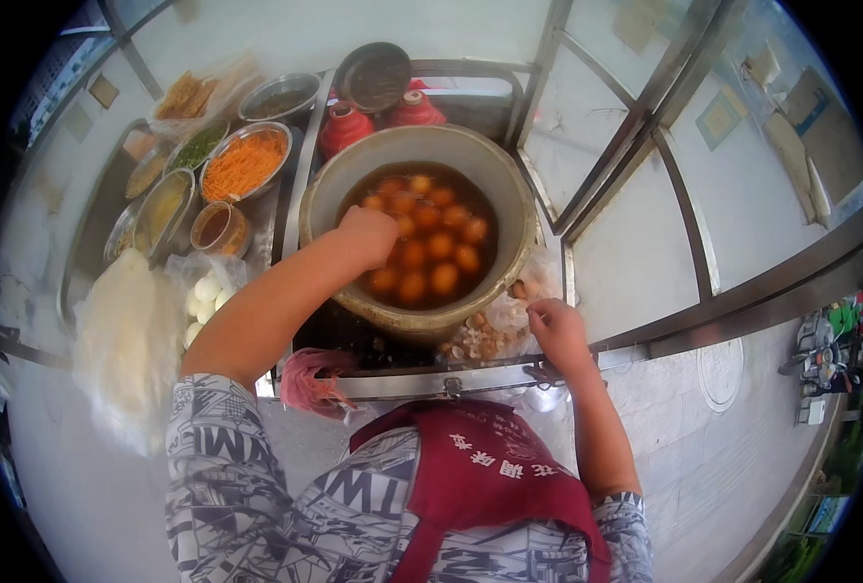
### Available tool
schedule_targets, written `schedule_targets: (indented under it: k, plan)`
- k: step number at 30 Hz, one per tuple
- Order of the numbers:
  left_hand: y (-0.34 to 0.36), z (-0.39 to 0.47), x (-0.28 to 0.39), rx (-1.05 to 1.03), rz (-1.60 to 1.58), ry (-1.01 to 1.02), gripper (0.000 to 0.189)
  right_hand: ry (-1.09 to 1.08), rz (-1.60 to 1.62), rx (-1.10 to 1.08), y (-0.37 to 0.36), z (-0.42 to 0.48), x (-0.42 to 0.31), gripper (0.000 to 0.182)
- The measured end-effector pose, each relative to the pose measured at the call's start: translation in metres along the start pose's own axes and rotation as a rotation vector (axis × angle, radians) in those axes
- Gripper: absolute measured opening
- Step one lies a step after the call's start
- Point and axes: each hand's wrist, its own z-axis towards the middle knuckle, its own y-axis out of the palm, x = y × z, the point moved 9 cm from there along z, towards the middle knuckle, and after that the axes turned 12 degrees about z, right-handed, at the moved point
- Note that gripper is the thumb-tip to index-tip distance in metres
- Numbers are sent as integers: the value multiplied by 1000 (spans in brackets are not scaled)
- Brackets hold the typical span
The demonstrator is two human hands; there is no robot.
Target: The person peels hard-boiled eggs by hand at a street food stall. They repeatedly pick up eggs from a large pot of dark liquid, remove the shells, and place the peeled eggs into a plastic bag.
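Observation:
A large metal pot (415,142) holds dark brown broth with several peeled, browned eggs (426,216) in it. My left hand (370,235) reaches over the pot's left side, close above the broth; its fingertips are hidden, so I cannot tell if it holds anything. Just beyond the pot's lower right rim is my right hand (557,329), its fingers curled with the thumb near the index finger; whether something small is between them is unclear. Beside it lie a clear plastic bag (510,313) and a heap of cracked eggshells (475,341).
Left of the pot are a bowl of shredded carrot (245,162), a jar of brown sauce (213,229) and a bag of white peeled eggs (208,297). Two red flasks (345,128) stand behind it. A pink cloth (313,379) hangs over the cart's front edge. Framed panels enclose the right side.

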Motion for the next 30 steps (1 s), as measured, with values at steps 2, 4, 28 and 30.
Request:
schedule_targets:
  k: [2,4,28,30]
  plan:
    - [-6,0,5,33,26,1,24,-8,12,-15,1,-2,1,15]
    - [-11,-1,7,26,-25,15,28,-32,24,-45,1,0,-1,14]
    - [-83,-36,111,38,-1070,101,28,-173,140,-291,-4,-3,27,17]
    - [-60,-60,82,-51,-1067,-36,30,-197,253,-300,19,-10,8,14]
